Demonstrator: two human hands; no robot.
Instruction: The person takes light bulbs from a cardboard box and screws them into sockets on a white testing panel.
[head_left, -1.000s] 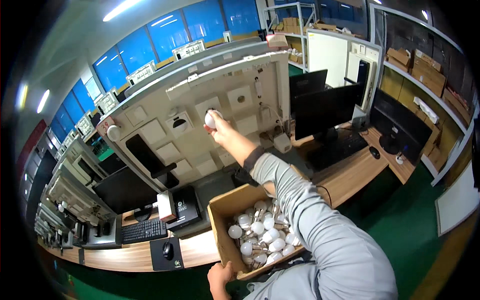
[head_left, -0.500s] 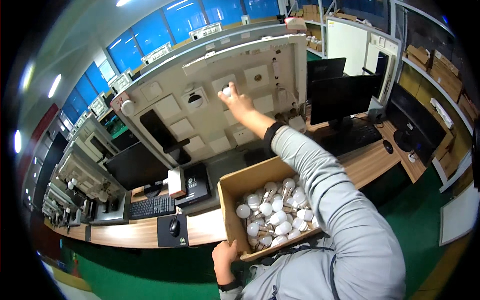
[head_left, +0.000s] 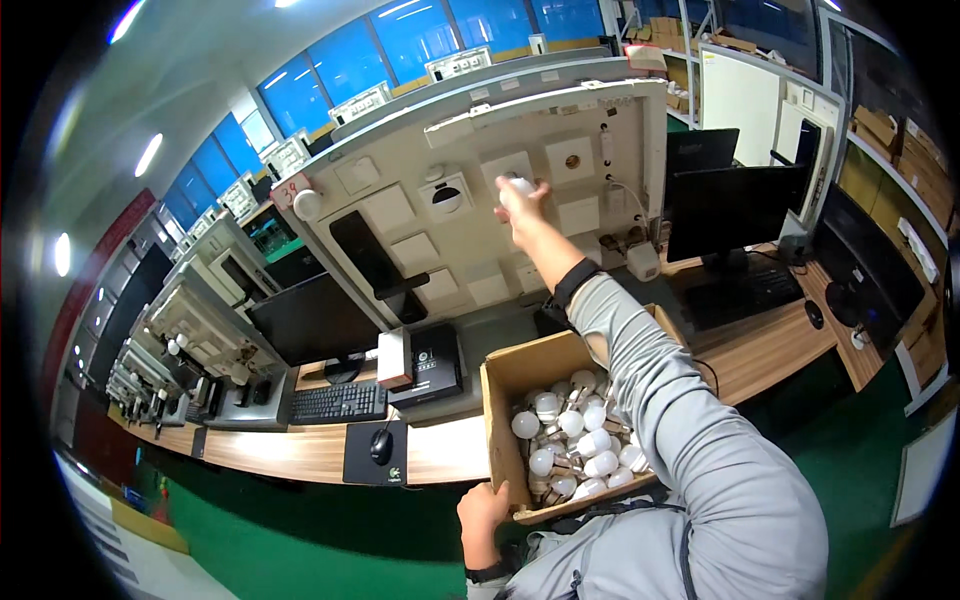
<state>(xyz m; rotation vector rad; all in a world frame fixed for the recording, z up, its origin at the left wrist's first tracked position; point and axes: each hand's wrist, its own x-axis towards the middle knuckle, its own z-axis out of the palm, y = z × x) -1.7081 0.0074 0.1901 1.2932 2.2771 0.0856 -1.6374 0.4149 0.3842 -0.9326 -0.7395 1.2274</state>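
My right hand [head_left: 522, 208] reaches up to the upright panel [head_left: 480, 235], its fingers curled round a white light bulb [head_left: 517, 185]. The bulb sits against a square white plate; I cannot tell how far its base goes in, as the hand hides it. Low in front of me, my left hand [head_left: 483, 510] grips the near left corner of an open cardboard box [head_left: 505, 450]. Inside the box lie several white bulbs [head_left: 600, 464] with metal bases, heaped loosely. My right sleeve covers the box's right side.
On the panel, a round-faced sensor [head_left: 446, 199] and a square plate with a round socket [head_left: 572, 161] flank the bulb. A monitor [head_left: 325, 315], keyboard [head_left: 338, 404] and mouse [head_left: 381, 446] stand on the desk at left. More monitors [head_left: 735, 210] are at right.
The whole view has shifted, so the scene sits farther right. My right hand has turned round the bulb, its fingers now spread differently. My left hand stays on the box corner.
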